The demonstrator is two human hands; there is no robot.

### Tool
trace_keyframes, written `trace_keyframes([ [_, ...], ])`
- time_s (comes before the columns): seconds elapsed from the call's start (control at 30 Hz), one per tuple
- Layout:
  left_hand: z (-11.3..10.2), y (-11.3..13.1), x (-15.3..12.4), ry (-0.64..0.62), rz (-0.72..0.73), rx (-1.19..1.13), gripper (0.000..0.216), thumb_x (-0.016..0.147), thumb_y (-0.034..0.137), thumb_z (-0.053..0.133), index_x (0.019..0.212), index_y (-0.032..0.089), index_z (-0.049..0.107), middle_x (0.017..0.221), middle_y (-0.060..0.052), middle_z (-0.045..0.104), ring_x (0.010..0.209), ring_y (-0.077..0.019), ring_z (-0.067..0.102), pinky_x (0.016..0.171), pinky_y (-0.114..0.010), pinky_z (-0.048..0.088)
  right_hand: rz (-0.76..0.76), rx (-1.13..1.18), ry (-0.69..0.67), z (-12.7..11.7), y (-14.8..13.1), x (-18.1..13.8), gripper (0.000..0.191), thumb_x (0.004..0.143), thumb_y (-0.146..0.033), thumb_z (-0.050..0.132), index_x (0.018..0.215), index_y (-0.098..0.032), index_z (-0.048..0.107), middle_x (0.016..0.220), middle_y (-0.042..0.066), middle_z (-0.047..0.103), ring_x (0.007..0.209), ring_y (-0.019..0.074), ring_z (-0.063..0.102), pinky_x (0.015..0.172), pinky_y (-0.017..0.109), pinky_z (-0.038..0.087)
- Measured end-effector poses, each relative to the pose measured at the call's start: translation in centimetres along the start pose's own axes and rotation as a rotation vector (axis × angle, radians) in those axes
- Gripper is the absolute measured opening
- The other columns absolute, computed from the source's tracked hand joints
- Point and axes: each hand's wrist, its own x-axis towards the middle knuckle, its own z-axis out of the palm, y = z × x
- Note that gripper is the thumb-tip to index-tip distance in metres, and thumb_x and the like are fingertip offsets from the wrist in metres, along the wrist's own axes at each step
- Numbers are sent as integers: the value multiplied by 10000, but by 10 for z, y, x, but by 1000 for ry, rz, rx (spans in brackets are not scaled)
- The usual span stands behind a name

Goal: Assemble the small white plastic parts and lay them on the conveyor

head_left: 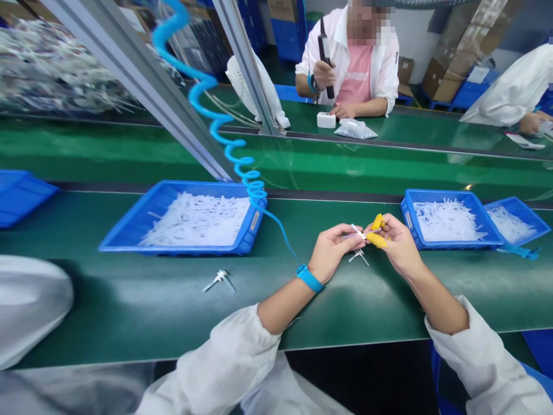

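Note:
Small white plastic strips (358, 233) are pinched between the fingertips of my two hands. My left hand (329, 249), with a blue wrist strap (310, 279), closes on them from the left. From the right, my right hand (398, 242) grips their other side, with yellow finger covers (377, 239) on its thumb and a finger. Just below the fingertips, a white branching plastic piece (359, 257) lies on the green work surface (367, 305). A similar piece (220, 278) rests farther left. The exact joint between the held strips is too small to make out.
A large blue tray (173, 249) of white strips stands left; two smaller trays, one blue tray (458, 246) nearest, stand right. The coiled blue cord (235, 150) runs down to my wrist strap. Across the bench, a person (349, 63) holds a black tool.

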Motion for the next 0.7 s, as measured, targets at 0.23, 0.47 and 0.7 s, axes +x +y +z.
trace_keyframes([
  [0.23, 0, 6, -2, -3, 69, 101, 390, 723, 436, 955, 870, 155, 729, 1021, -80, 784, 873, -228, 775, 923, -428, 661, 23, -19, 13, 2, 1, -2, 334, 735, -421, 944, 858, -260, 679, 920, 33, 735, 881, 234, 682, 859, 399, 578],
  [0.47, -1, 7, -4, -20, 144, 215, 353, 764, 446, 923, 864, 161, 739, 970, -82, 780, 910, -238, 769, 909, -409, 651, 43, -2, 13, 2, 2, -2, 323, 707, -359, 962, 799, -254, 671, 840, 7, 717, 797, 204, 639, 785, 350, 536],
  [0.7, -6, 4, -4, -2, 237, 333, 254, 825, 401, 878, 887, 166, 800, 927, -73, 735, 875, -207, 742, 819, -319, 629, 60, 3, -9, 4, 2, -2, 292, 704, -355, 970, 784, -243, 712, 800, -2, 696, 750, 176, 608, 739, 317, 515],
])
